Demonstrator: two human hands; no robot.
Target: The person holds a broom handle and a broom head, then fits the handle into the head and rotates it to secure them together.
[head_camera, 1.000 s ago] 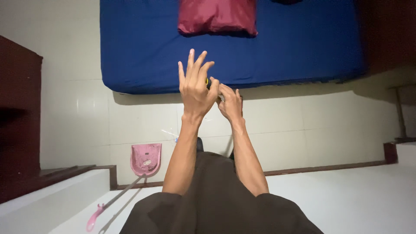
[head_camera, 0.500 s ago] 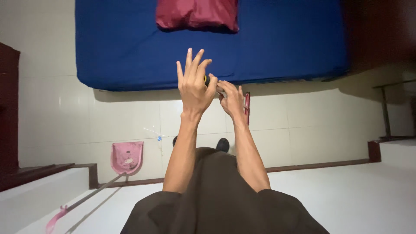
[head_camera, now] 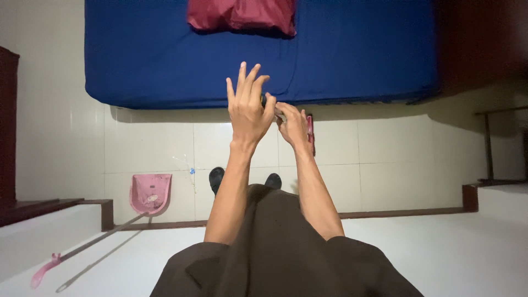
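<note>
Before the blue mattress (head_camera: 165, 49): left hand (head_camera: 248, 107) fingers spread, open; right hand (head_camera: 293, 124) just beside it, pinching a small dark object (head_camera: 264, 100), kind unclear. Pink dustpan (head_camera: 149, 192) below-left of mattress.

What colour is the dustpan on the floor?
Pink: the dustpan, with its long pink handle, shows in the head view.

- A bedroom in a home: a bed (head_camera: 165, 55) with a blue sheet fills the view beyond the raised left hand (head_camera: 248, 107).
- A dark red pillow (head_camera: 242, 14) lies on the bed, above the hand.
- Pale floor tiles (head_camera: 148, 143) run below the hand.
- A pink dustpan (head_camera: 149, 193) leans by the wall, lower left of the hand.
- Dark wooden furniture (head_camera: 7, 126) stands far left.
</note>
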